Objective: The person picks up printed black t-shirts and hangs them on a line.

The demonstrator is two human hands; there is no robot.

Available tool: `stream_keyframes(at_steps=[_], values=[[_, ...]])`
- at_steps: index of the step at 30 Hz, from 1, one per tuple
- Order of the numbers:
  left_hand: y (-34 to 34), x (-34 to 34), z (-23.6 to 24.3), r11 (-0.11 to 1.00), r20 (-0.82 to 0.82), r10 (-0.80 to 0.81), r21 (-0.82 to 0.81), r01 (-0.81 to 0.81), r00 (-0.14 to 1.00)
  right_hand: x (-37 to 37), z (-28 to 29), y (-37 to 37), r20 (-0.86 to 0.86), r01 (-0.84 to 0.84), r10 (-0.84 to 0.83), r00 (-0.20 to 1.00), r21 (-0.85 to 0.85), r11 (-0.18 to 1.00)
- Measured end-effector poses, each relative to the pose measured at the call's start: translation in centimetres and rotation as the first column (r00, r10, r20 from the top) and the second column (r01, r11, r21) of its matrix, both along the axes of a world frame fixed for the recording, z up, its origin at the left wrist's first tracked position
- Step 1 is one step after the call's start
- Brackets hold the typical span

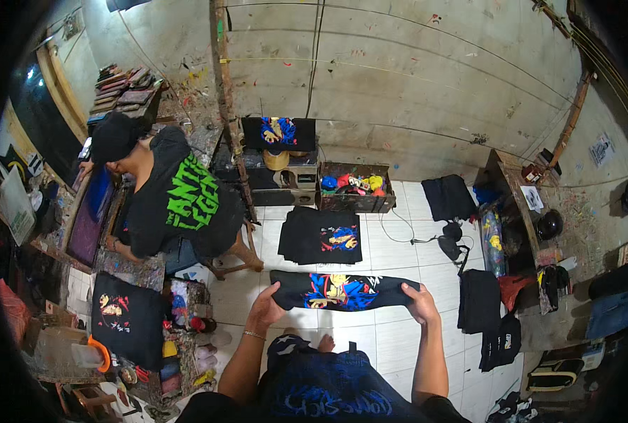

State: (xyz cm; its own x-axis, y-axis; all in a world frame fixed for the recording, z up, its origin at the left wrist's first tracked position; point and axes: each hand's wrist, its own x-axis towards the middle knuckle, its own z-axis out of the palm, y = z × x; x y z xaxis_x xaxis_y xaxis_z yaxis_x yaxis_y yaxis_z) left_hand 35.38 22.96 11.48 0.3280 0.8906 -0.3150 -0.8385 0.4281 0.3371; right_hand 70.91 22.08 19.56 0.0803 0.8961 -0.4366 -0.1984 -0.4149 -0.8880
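A folded black printed cloth (345, 291), bearing a blue, yellow and red picture, stretches across in front of me above the tiled floor. My left hand (265, 304) grips its left end, and my right hand (420, 303) grips its right end, thumbs on top. The cloth sags slightly between them. Just beyond it lies a stack of folded black cloths (300, 236) with a similar print on top. Whether the held piece is a shirt cannot be told from its folded shape.
To the left, a co-worker (173, 190) bends over a purple-meshed screen frame (90, 215). A black printed shirt (127, 317) lies nearer. Ahead stands a crate of coloured containers (356, 201) beside a speaker cabinet (275, 183). Black cloth piles (479, 299) lie right, by a long bench (515, 204).
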Motion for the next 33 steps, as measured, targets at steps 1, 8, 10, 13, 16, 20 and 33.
stream_keyframes(at_steps=[1,8,10,13,16,20,33], values=[[1.5,0.6,-0.3,0.989,0.003,-0.101,-0.111,0.101,0.995,0.6,-1.5,1.7,-0.109,0.08,-0.073,0.991,0.058,0.995],[16.1,3.6,-5.4,0.972,-0.526,-0.23,-0.166,0.166,0.819,6.3,-8.9,14.3,-0.07,0.053,-0.058,0.996,-0.076,0.996],[20.7,3.7,-5.5,0.98,-0.746,-0.136,-0.004,0.2,0.651,7.1,-9.2,18.1,-0.049,0.075,-0.079,0.996,-0.077,0.994],[27.8,4.2,-4.0,0.958,-0.9,-0.051,0.078,0.276,0.433,7.7,-7.9,24.8,-0.072,0.099,-0.103,0.992,-0.058,0.993],[36.9,4.0,-1.5,0.92,-0.963,0.092,0.179,0.348,0.252,8.4,-5.6,33.8,-0.068,0.075,-0.076,0.995,-0.021,0.997],[50.2,4.9,2.4,0.836,-0.942,0.302,0.335,0.434,0.144,11.0,-2.2,46.0,-0.177,0.003,0.025,0.984,0.152,0.988],[74.8,17.9,-7.1,0.971,-0.994,0.109,0.111,0.21,0.025,21.4,-11.5,71.3,-0.001,-0.028,0.028,1.0,-0.031,0.999]])
